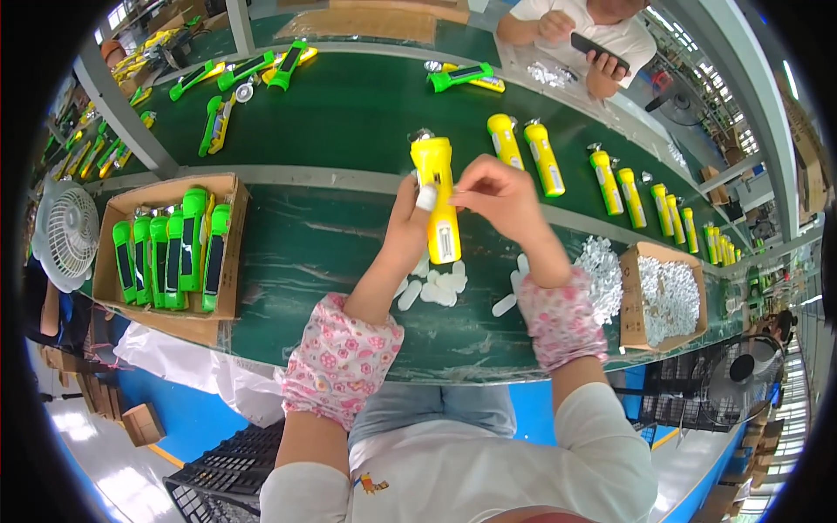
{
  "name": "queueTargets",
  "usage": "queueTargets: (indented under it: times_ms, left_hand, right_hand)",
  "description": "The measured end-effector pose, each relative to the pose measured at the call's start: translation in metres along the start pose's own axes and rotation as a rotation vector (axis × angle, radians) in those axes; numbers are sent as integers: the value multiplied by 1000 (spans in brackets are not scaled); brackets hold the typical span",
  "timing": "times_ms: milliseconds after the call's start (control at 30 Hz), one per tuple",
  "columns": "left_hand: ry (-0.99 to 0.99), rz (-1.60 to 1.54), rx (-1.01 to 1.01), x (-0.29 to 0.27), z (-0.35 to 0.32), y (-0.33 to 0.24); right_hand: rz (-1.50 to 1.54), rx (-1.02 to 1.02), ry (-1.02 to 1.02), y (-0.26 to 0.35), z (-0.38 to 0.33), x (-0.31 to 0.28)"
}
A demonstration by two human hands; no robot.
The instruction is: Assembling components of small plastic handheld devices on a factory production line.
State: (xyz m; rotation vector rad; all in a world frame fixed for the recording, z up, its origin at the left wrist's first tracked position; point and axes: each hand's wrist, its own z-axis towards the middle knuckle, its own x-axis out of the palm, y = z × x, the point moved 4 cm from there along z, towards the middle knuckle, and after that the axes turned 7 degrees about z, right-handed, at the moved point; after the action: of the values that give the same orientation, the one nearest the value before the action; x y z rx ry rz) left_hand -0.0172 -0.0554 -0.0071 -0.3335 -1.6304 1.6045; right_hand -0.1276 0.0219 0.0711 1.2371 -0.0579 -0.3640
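A yellow flashlight (445, 235) stands nearly upright in the picture, its wide head away from me, with a dark slot and a pale switch panel facing up. My left hand (404, 220) is closed around its left side; something white covers the thumb tip. At the flashlight's right edge, my right hand (506, 197) is pinched, its fingertips close to the body. Whatever those fingers hold, if anything, is too small to make out. Below the flashlight lie several white oval pieces (442, 288) in a loose pile, with more beside my right wrist.
At left stands a cardboard box (228, 261) of green flashlights, beside a white fan (70, 234). Small silvery parts (597, 275) and a carton (635, 305) of them lie right. Yellow flashlights (545, 161) line the green belt (357, 113) beyond. Across it, a person holds a phone (600, 52).
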Motion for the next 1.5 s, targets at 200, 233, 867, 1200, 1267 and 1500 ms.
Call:
queueTargets:
  times_ms: [200,233,867,1200,1267,1500]
  left_hand:
    - [118,1,60,2,0,-4]
    - [129,17,0,4,-2,-7]
    - [132,272,158,2,10,-6]
    - [-172,250,-79,-57,142,12]
    - [-188,223,-106,-67,157,24]
    - [-209,442,-125,-66,176,29]
  right_hand:
    - [105,-3,-45,-19,11,-6]
    - [126,33,-55,-20,9,-6]
    - [-101,88,-33,-23,20,-4]
    - [-1218,122,-313,-104,153,-154]
    - [-1322,284,-252,-126,185,-168]
    - [-1596,343,-145,-186,263,-210]
